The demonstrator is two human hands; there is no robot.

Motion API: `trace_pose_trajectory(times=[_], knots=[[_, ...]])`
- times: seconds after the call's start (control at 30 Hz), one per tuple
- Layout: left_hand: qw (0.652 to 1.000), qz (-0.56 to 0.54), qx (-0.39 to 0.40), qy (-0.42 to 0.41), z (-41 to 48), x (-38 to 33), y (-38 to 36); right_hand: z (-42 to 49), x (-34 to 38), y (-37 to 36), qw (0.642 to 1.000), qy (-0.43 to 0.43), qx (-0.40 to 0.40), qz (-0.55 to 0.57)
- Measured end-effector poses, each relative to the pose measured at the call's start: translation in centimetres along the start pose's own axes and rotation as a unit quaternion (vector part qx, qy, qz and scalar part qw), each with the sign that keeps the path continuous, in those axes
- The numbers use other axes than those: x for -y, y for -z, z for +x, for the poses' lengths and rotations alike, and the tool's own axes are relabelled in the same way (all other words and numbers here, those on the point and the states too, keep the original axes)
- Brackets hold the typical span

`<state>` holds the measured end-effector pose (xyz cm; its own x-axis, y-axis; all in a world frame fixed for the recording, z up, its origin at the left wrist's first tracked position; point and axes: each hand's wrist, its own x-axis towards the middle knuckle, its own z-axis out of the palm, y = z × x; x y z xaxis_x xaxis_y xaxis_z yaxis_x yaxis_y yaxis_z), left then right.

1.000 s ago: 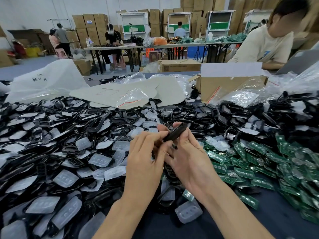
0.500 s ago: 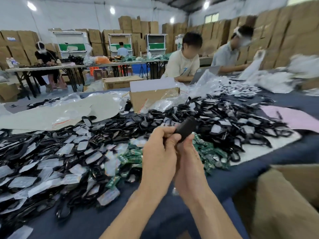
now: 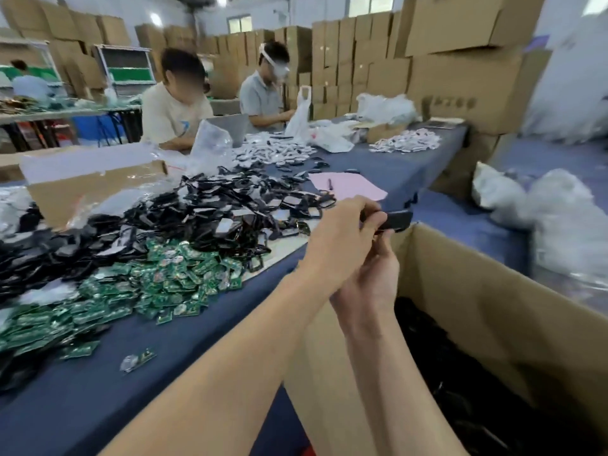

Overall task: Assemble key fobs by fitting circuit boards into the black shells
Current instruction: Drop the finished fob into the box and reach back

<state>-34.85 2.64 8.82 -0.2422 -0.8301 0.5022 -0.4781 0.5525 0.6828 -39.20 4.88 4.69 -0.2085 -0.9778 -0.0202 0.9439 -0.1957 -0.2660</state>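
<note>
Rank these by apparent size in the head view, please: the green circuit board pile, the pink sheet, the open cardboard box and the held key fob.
1. open cardboard box, though its nearness to the camera inflates it
2. green circuit board pile
3. pink sheet
4. key fob

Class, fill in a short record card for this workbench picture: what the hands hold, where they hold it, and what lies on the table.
Held item: black key fob
Hands: left hand and right hand both grip it
Position: by the far corner of the open cardboard box
Box contents: dark pieces, too blurred to name
Surface: blue cloth
Piles: green circuit boards, black shells
Also: pink sheet
</note>
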Motion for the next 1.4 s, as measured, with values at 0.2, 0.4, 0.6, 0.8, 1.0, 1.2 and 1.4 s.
trace_pose_trajectory(times=[0.2, 0.4, 0.6, 0.8, 1.0, 1.2, 1.4], knots=[[0.996, 0.06, -0.024, -0.057, -0.6, 1.5, 1.7, -0.1, -2.2, -1.4, 0.996, -0.012, -0.003, -0.093], [0.984, 0.027, -0.177, 0.018, -4.8, 7.4, 13.5, -1.5, -13.7, -5.9, 0.962, -0.106, 0.062, -0.245], [0.947, 0.105, -0.277, 0.12, -15.2, 13.1, 28.6, -6.0, -27.6, -9.8, 0.899, -0.164, 0.21, -0.348], [0.927, 0.207, -0.212, 0.231, -26.1, 16.4, 36.7, -8.8, -36.8, -9.9, 0.884, -0.19, 0.206, -0.375], [0.908, 0.322, -0.04, 0.265, -29.7, 19.6, 37.2, -8.3, -42.1, -9.9, 0.89, -0.163, 0.157, -0.396], [0.884, 0.339, -0.129, 0.294, -28.1, 23.3, 39.1, -8.2, -46.0, -10.0, 0.868, -0.137, 0.192, -0.436], [0.863, 0.387, -0.141, 0.293, -26.9, 25.9, 41.3, -7.1, -48.1, -9.8, 0.819, -0.101, 0.259, -0.502]])
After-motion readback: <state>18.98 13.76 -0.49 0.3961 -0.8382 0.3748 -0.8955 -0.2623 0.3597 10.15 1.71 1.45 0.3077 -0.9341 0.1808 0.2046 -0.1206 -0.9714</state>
